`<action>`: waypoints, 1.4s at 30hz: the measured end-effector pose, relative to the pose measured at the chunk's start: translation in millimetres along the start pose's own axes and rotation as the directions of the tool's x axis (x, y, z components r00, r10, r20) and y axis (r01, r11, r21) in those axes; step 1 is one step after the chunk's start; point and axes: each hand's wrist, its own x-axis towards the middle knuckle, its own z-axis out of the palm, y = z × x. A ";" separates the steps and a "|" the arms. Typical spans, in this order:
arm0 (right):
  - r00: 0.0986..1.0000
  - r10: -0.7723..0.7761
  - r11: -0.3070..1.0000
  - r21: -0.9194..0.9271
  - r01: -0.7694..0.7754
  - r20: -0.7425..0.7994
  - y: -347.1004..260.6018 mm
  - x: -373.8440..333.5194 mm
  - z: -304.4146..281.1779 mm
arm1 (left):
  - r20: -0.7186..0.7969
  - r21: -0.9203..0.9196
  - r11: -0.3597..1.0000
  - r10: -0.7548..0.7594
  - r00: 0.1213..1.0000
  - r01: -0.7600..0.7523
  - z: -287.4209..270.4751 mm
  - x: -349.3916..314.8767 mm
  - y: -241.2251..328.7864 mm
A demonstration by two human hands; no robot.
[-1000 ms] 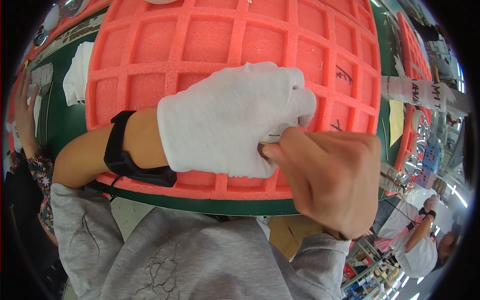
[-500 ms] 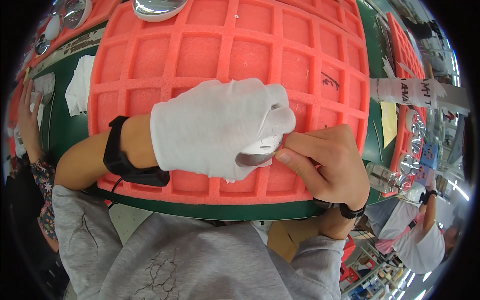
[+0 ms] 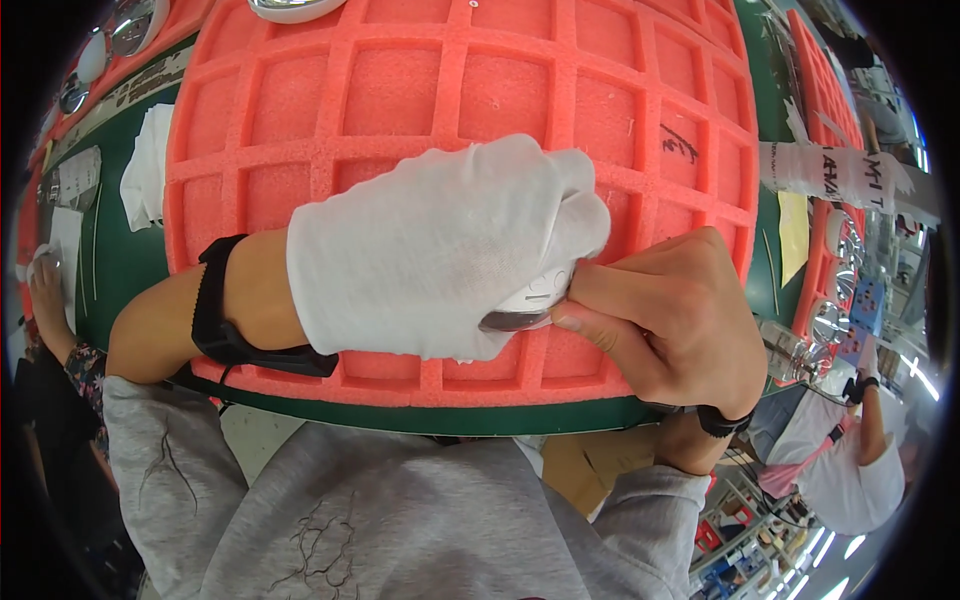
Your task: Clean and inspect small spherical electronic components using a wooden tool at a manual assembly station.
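Note:
My left hand point(image 3: 440, 255), in a white glove, is closed around a small rounded part point(image 3: 545, 289) with a white face and a dark, shiny curved rim. Most of that part is hidden by the glove. Against its right edge, my bare right hand point(image 3: 680, 320) presses thumb and forefinger together in a pinch. What lies between those fingertips is too small to make out. Both hands are above the near half of a red foam tray point(image 3: 405, 45) divided into square pockets. A white, mirror-faced part point(image 3: 298, 8) sits at the tray's far edge.
The tray lies on a green table point(image 3: 480, 418). At left are a crumpled white cloth point(image 3: 150, 165) and another person's hand point(image 3: 48, 295). Along the right stand a tape-wrapped post point(image 3: 825, 172), yellow paper point(image 3: 793, 235), a clear container point(image 3: 783, 350) and another person point(image 3: 850, 485).
My right hand has moved slightly right, still pinching at the part's edge. The gloved hand has tilted a little with the part in it. The other person's hand at left has moved lower.

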 end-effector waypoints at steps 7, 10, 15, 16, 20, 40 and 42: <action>0.999 -0.002 0.996 -0.091 0.006 0.044 -7.2 4.3 -4.0 | -0.040 0.003 0.998 0.059 0.997 -0.059 3.4 -1.3 -1.9; 1.000 -0.008 0.995 -0.104 0.011 0.030 -9.1 6.2 -2.9 | -0.041 0.004 0.999 0.045 0.998 -0.045 3.5 -2.2 -2.2; 0.999 0.030 0.981 -0.192 -0.021 0.045 -25.7 8.3 -2.1 | -0.054 0.084 0.993 0.091 0.994 -0.086 3.5 -2.4 -2.1; 0.998 0.030 0.981 -0.194 -0.021 0.046 -26.4 9.1 -1.2 | -0.056 0.084 0.993 0.092 0.994 -0.087 3.3 -2.2 -3.0; 1.000 0.009 0.986 -0.166 -0.011 -0.015 -20.8 9.7 1.8 | -0.038 -0.058 0.996 0.061 0.997 -0.063 2.6 0.3 -8.9; 0.997 0.073 0.985 0.159 -0.066 -0.038 0.2 -3.9 7.6 | -0.016 -0.088 0.996 -0.020 1.000 0.019 -0.7 0.1 -4.5; 0.995 0.092 0.993 0.083 -0.088 -0.045 -5.2 -5.0 7.8 | -0.045 -0.077 0.997 0.010 0.999 -0.013 2.3 0.1 -5.2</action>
